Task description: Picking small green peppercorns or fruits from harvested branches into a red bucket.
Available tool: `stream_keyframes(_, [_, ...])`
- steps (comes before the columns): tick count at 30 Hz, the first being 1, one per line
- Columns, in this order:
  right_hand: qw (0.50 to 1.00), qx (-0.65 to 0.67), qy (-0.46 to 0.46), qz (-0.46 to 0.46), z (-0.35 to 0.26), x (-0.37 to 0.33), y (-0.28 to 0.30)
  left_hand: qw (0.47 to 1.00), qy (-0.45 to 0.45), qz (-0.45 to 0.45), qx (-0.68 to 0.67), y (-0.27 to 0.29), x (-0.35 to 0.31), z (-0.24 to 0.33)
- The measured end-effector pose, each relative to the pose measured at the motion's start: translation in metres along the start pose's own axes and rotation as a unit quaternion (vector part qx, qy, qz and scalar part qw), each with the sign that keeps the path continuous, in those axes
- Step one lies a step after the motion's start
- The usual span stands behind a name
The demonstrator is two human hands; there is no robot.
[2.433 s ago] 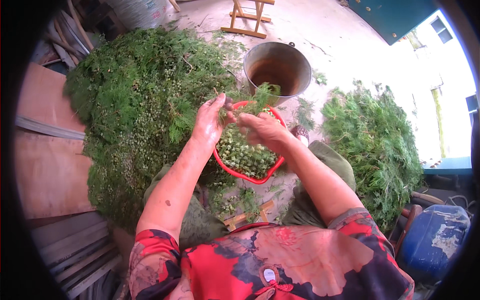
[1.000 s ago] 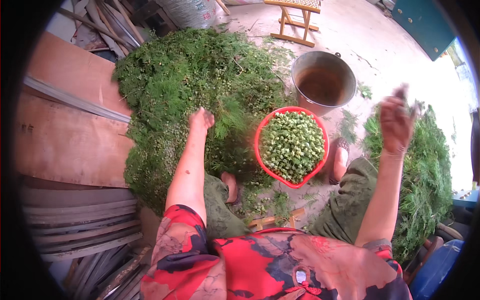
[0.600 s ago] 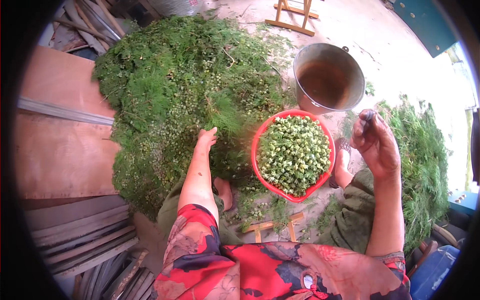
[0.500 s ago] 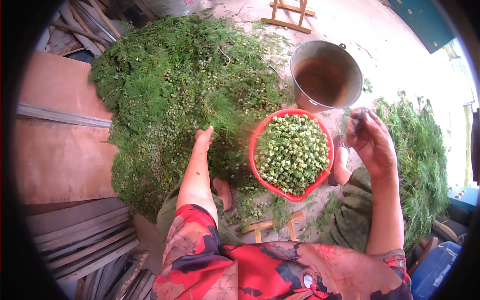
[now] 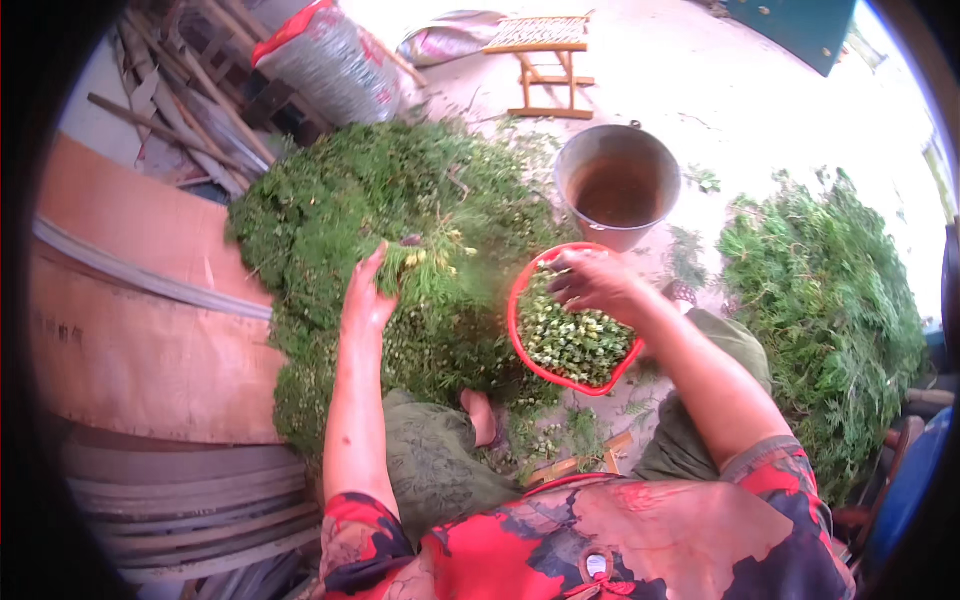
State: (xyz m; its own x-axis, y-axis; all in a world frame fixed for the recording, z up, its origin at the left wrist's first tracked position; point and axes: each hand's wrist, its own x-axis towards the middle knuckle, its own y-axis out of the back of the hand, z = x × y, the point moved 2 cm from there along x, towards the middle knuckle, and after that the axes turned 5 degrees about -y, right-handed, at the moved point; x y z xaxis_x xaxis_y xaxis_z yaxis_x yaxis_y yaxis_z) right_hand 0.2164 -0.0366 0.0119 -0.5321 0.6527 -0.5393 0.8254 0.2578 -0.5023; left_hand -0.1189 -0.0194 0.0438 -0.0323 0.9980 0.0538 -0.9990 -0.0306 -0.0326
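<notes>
Sprig [image 5: 430, 267] in left hand [image 5: 369, 294], arm [image 5: 354, 425] outstretched

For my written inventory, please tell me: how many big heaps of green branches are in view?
2. The larger heap lies on the left, partly hidden by the left hand; the smaller heap lies to the right of the metal bucket. Others may be out of view.
</notes>
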Motion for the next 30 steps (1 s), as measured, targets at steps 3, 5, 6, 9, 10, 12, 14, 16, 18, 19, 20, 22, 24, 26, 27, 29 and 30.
stream_keyframes(3, [0.985,0.12,-0.038,-0.117,0.024,0.006,-0.021,0.993,0.002,-0.066,-0.093,-0.077,-0.033,0.042])
stream_keyframes(5, [0.969,0.203,0.022,-0.141,0.036,0.018,-0.027,0.987,-0.022,-0.123,-0.1,-0.112,-0.049,0.045])
stream_keyframes(6, [0.954,0.253,0.038,-0.155,0.027,0.015,-0.034,0.983,0.037,-0.12,-0.134,-0.12,-0.052,0.037])
stream_keyframes(9, [0.978,0.164,0.119,-0.053,0.015,0.019,-0.02,0.978,0.118,-0.113,-0.128,-0.121,-0.045,0.001])
stream_keyframes(10, [0.986,0.117,0.119,0.017,0.014,0.021,-0.014,0.987,0.073,-0.136,-0.048,-0.122,-0.035,-0.002])
stream_keyframes(12, [0.988,0.02,0.12,0.097,0.015,0.022,0.002,0.986,0.014,-0.16,0.053,-0.131,-0.019,-0.001])
stream_keyframes(14, [0.988,-0.03,0.114,0.102,0.02,0.026,0.005,0.987,0.024,-0.157,0.021,-0.145,-0.011,-0.002])
stream_keyframes(16, [0.99,-0.033,0.128,0.057,0.023,0.029,-0.007,0.992,0.034,-0.121,0.008,-0.149,-0.009,-0.011])
stream_keyframes(18, [0.992,-0.031,0.115,0.044,0.021,0.026,-0.018,0.992,0.063,-0.107,0.0,-0.142,-0.004,-0.023])
stream_keyframes(19, [0.993,-0.028,0.109,0.038,0.02,0.025,-0.022,0.991,0.088,-0.101,-0.01,-0.141,-0.003,-0.029])
stream_keyframes(20, [0.994,-0.029,0.107,0.024,0.027,0.034,-0.016,0.993,0.082,-0.07,-0.047,-0.14,-0.003,-0.033])
stream_keyframes(22, [0.993,-0.068,0.096,0.015,0.014,0.02,-0.021,0.994,0.078,-0.033,-0.065,-0.14,-0.004,-0.033])
stream_keyframes(24, [0.978,-0.15,0.148,0.005,0.005,0.019,-0.02,0.994,0.072,0.001,-0.082,-0.137,-0.004,-0.032])
stream_keyframes(26, [0.95,-0.231,0.199,0.063,-0.005,0.015,-0.007,0.997,0.066,-0.008,-0.045,-0.135,-0.004,-0.031])
stream_keyframes(27, [0.912,-0.308,0.244,0.119,-0.013,0.011,-0.005,0.996,0.069,-0.008,-0.047,-0.135,-0.005,-0.03])
stream_keyframes(29, [0.915,-0.284,0.271,0.096,-0.014,0.014,-0.005,0.996,0.083,-0.037,-0.022,-0.138,-0.007,-0.026])
stream_keyframes(30, [0.926,-0.272,0.257,0.047,-0.013,0.015,-0.012,0.995,0.086,-0.039,-0.024,-0.139,-0.009,-0.026])
